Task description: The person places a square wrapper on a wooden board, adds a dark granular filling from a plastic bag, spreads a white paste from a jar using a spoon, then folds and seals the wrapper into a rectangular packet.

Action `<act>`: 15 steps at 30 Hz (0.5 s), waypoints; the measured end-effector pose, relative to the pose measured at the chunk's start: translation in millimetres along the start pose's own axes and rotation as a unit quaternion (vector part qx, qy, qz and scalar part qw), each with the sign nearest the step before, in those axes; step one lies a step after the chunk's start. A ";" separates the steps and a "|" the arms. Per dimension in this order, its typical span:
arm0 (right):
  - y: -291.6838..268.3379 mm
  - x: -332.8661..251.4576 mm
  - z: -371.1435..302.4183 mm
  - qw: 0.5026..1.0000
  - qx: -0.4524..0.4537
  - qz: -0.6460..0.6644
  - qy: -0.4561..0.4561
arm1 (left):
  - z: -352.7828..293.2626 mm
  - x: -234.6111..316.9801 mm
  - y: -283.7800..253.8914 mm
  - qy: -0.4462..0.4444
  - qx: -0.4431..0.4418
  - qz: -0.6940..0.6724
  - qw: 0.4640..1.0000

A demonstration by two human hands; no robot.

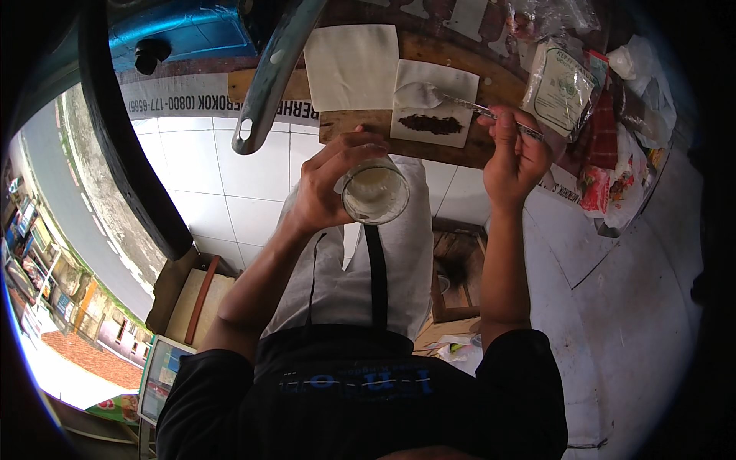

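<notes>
Dark crumbs (429,125) already lie in a strip on one white sheet (458,83) on the wooden board (345,125), while the second sheet (351,67) looks bare, the right hand (512,157) holding a spoon (437,97) over the first, the left hand (323,182) grasping a glass (376,192)

White tiles cover the floor (253,172) at 10 o'clock, beneath a wooden counter (500,86) spanning 12 to 1. Daylight brightens a grey road (115,203) outside at 9 o'clock, with buildings (96,360) at 8. A wooden frame (458,303) sits low at 4.
</notes>
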State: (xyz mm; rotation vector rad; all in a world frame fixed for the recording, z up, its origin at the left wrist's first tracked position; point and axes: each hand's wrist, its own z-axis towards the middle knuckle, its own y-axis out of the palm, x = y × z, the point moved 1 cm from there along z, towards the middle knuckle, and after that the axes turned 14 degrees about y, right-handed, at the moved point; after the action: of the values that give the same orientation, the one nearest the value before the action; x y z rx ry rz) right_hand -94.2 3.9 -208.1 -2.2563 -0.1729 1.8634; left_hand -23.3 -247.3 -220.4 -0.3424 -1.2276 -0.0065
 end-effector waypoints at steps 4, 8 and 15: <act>1.5 -1.0 1.3 1.000 0.002 -0.001 -0.019 | 0.5 0.3 -0.1 -0.003 -0.003 0.000 1.000; 2.9 -0.7 2.4 0.999 -0.001 0.007 -0.034 | 1.3 0.4 -0.1 0.000 -0.001 0.000 1.000; 2.2 0.7 8.6 0.998 0.006 -0.008 -0.066 | 1.2 1.4 0.0 -0.002 0.005 -0.007 1.000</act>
State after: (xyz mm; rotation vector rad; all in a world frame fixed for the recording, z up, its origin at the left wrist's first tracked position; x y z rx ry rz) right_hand -102.5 2.7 -210.9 -2.1177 -0.1983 2.0005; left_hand -24.0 -246.7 -218.8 -0.3258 -1.2333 -0.0116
